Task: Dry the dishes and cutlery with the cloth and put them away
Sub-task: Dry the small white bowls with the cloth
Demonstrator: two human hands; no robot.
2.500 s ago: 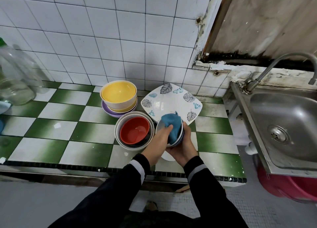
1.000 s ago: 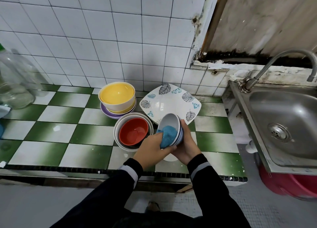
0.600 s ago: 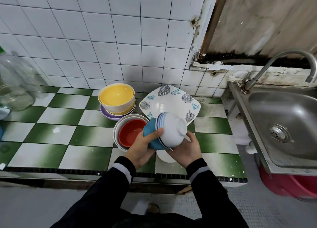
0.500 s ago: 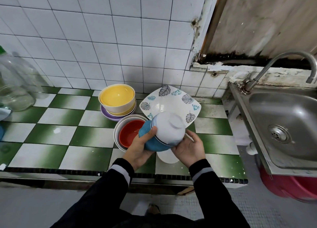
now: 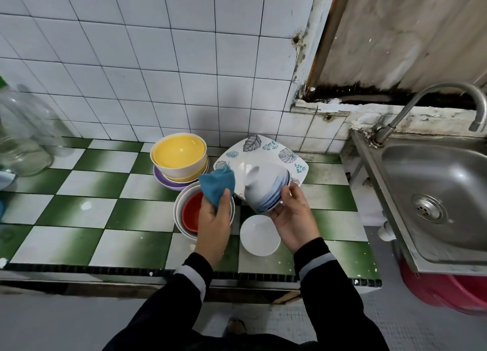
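Observation:
My right hand (image 5: 292,218) grips a white bowl with blue bands (image 5: 264,186) by its rim, turned bottom up and blurred with motion, above the counter. My left hand (image 5: 214,220) holds a bunched blue cloth (image 5: 217,183) just left of the bowl, apart from it. Below my hands a small white dish (image 5: 259,236) lies on the tiles. A red bowl (image 5: 191,215) sits nested in a grey-white bowl (image 5: 179,211), partly hidden by my left hand. A square leaf-patterned plate (image 5: 266,150) lies behind the held bowl.
A yellow bowl (image 5: 179,153) is stacked on a purple dish (image 5: 164,179) at the back. The green and white tiled counter (image 5: 87,208) runs left to a clear plastic jug (image 5: 21,137). A steel sink (image 5: 432,195) with a tap (image 5: 432,97) is at the right, a red tub (image 5: 448,290) beneath it.
The cloth has come off the bowl: my left hand pulled it away to the left. My right hand has turned the bowl bottom up and lifted it slightly right.

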